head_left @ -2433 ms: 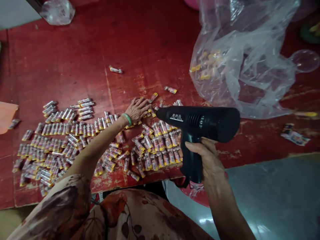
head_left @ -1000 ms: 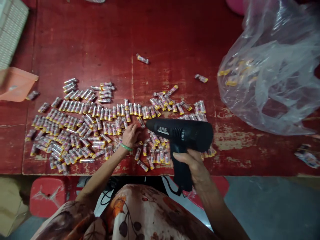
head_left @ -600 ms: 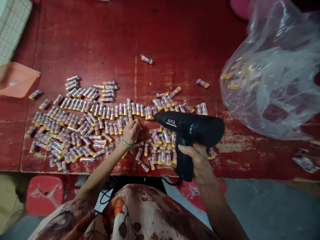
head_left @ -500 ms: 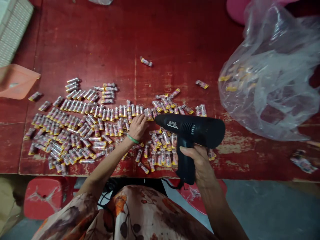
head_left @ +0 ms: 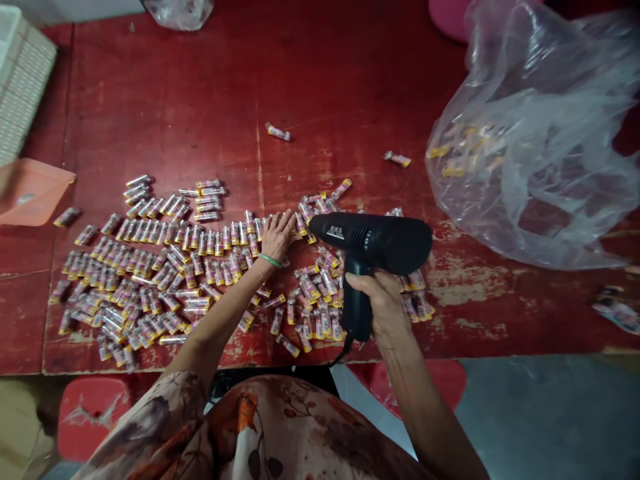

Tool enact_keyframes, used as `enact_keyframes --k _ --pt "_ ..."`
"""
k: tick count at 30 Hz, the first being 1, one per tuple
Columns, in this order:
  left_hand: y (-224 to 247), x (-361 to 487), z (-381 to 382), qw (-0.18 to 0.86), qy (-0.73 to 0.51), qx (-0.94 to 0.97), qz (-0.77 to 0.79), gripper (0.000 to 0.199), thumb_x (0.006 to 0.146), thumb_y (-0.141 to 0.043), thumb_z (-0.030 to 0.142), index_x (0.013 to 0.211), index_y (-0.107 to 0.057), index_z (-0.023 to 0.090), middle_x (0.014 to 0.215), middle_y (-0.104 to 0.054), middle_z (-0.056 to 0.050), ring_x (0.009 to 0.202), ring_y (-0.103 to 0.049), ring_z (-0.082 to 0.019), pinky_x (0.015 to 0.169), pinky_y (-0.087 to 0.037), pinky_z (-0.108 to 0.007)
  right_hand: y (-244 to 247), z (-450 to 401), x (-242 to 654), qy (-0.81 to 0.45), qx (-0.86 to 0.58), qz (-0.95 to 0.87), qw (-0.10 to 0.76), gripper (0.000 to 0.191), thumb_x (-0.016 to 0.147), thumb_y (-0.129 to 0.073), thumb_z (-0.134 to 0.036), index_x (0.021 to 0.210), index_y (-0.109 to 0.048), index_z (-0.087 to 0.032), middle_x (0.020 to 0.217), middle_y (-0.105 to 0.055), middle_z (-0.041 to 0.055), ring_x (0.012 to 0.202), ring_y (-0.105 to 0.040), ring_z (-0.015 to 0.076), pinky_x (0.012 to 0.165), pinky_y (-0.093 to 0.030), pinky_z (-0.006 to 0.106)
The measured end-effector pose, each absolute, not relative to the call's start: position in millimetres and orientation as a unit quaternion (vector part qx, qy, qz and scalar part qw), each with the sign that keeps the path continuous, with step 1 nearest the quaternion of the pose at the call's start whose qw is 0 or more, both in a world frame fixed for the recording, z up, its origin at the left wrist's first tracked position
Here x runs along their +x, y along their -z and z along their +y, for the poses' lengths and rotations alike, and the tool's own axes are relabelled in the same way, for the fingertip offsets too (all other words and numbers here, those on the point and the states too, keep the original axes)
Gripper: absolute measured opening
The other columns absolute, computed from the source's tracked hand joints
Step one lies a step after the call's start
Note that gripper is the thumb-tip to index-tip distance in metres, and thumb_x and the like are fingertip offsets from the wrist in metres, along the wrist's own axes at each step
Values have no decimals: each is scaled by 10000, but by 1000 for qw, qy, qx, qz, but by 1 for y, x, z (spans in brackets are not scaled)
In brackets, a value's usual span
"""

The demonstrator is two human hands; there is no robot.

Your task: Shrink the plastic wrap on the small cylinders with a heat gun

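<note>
My right hand (head_left: 387,307) is wrapped around the grip of a black heat gun (head_left: 385,241), whose narrow nozzle points left. Just left of that nozzle tip, my left hand (head_left: 279,235) lies palm down with its fingers stretched out, on or just over the small wrapped tubes. A green bangle (head_left: 271,260) is on the left wrist. The small wrapped tubes (head_left: 220,241) have clear film, pinkish labels and yellow ends. They lie in rows and loose clusters, many of them left of my hands. Another cluster of tubes (head_left: 320,287) lies below the nozzle, partly hidden by the heat gun.
On the right of the red table (head_left: 340,87) sits a large clear plastic bag (head_left: 540,167) with yellow-ended pieces inside. A white basket (head_left: 27,87) and an orange tray (head_left: 37,190) stand at the left. Red stools (head_left: 90,413) are below the front edge.
My left hand has shifted slightly along the row, its fingers now more spread out. The heat gun has moved a little up and left. The whole view has shifted somewhat.
</note>
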State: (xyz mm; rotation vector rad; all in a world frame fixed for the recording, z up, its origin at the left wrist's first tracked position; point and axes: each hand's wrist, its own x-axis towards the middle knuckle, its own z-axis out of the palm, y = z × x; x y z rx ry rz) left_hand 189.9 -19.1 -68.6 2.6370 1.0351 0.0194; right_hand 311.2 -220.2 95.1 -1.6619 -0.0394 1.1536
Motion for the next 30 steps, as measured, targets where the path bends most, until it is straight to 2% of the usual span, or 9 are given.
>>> enact_keyframes --k 3,8,13,18,20,22,26,30 --pt "68 191 -14 153 -19 915 372 584 961 -565 408 1500 -443 219 1573 -410 -123 1450 -395 -302 1213 -275 -496 -96 -227 318 -474 -703 8 530 265 639 -823 -407 760 -711 -199 560 -653 -9 406 -564 179 351 -474 286" --pt "67 183 -11 159 -18 920 359 649 968 -549 395 1537 -361 145 1574 -388 -189 1467 -371 -297 1224 -247 -493 -100 -222 353 -427 -709 16 561 289 620 -816 -387 794 -728 -175 561 -658 0 399 -560 176 337 -460 279" --pt "49 188 -2 148 -56 922 353 655 951 -555 482 1468 -435 96 1540 -417 -244 1443 -398 -331 1197 -286 -504 -78 -180 395 -382 -686 19 619 258 562 -786 -339 723 -735 -144 554 -645 12 456 -566 153 364 -432 238" --pt "27 268 19 141 -38 939 312 440 1011 -432 425 1293 -582 122 1343 -605 -190 1274 -537 -295 1092 -390 -418 -62 -164 415 -387 -649 39 653 251 533 -748 -365 699 -727 -177 632 -665 5 494 -551 138 393 -430 239" --pt "25 314 25 144 -2 942 304 420 1013 -431 418 1267 -590 124 1293 -621 -184 1222 -554 -295 1032 -421 -398 -66 -172 419 -396 -634 49 662 256 541 -745 -372 722 -727 -192 679 -672 3 522 -550 133 407 -435 235" --pt "28 353 29 140 34 947 288 434 997 -482 409 1322 -553 132 1303 -605 -182 1227 -542 -297 1003 -432 -385 -76 -186 424 -404 -624 61 666 263 550 -745 -370 748 -728 -197 697 -666 8 528 -538 129 395 -415 229" --pt "39 389 37 116 109 961 227 377 981 -491 254 1339 -558 157 1263 -622 -157 1169 -583 -273 937 -464 -352 -96 -225 436 -429 -594 97 674 264 595 -740 -377 790 -732 -199 697 -634 16 519 -513 132 383 -397 230" --pt "43 383 53 86 120 966 212 400 915 -447 92 1284 -599 115 1224 -627 -185 1170 -591 -287 917 -479 -363 -107 -263 443 -405 -588 110 691 315 602 -734 -387 819 -758 -159 638 -590 29 501 -496 138 405 -446 247"
